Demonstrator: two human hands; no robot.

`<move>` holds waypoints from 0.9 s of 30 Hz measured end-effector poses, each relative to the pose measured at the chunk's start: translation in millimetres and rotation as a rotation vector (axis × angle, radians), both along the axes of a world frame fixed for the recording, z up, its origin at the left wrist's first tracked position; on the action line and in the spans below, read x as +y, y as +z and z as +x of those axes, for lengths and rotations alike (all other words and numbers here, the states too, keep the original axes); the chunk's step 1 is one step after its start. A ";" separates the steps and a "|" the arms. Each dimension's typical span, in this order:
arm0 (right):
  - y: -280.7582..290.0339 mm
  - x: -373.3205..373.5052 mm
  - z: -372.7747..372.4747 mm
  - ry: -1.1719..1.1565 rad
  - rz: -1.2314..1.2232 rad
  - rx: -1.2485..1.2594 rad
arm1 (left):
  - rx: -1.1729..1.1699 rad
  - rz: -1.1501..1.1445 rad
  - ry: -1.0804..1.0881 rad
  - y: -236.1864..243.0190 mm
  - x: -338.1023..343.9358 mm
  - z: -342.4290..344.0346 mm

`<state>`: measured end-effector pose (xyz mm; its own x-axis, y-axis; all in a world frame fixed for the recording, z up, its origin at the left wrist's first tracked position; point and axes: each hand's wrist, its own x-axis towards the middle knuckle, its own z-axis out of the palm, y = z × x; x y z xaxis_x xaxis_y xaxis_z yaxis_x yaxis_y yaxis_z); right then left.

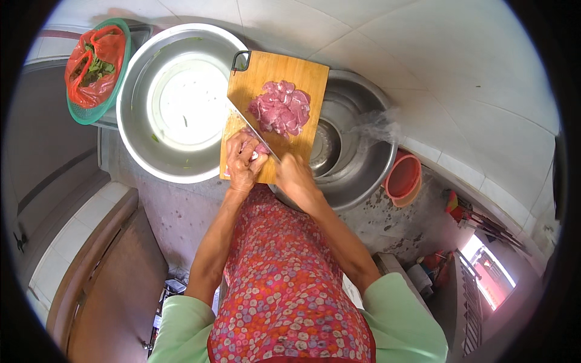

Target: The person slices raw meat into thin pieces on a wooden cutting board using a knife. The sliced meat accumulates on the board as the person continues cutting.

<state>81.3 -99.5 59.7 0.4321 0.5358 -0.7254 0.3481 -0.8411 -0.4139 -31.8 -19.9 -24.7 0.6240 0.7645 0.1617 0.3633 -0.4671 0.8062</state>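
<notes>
A wooden cutting board [242,81] lies across the rims of two large metal basins. On its upper right part sits a pile of sliced raw meat [281,107]. My right hand [295,177] is closed round the handle end of a kitchen knife [253,126], whose blade slants up and left over the board. Just left of the blade, my left hand [242,160] presses a small piece of raw meat [259,149] against the board with curled fingers. The knife's handle is mostly hidden in my right hand.
The left metal basin [134,130] holds water with a few green leaf bits. The right basin [369,175] stands by the tiled wall, a clear plastic bag at its edge. A red bucket [403,176] is farther right. Leafy greens in a red bag [112,45] rest in a green basket [85,115].
</notes>
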 end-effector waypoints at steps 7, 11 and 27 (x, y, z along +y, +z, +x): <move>-4.5 -14.8 -10.2 0.084 -0.100 -0.039 | 0.034 0.007 0.052 7.4 3.0 2.4; -3.5 -32.1 -28.6 0.107 -0.080 -0.108 | 0.026 -0.041 0.062 19.8 0.0 5.1; -1.4 -48.7 28.1 0.157 0.169 -0.323 | 0.053 0.154 -0.035 7.0 -1.6 -8.5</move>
<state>109.4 -148.2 58.3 0.5272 0.7136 -0.4613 0.6019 -0.6968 -0.3900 -40.3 -21.5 -17.7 0.6604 0.7110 0.2417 0.3845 -0.5966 0.7044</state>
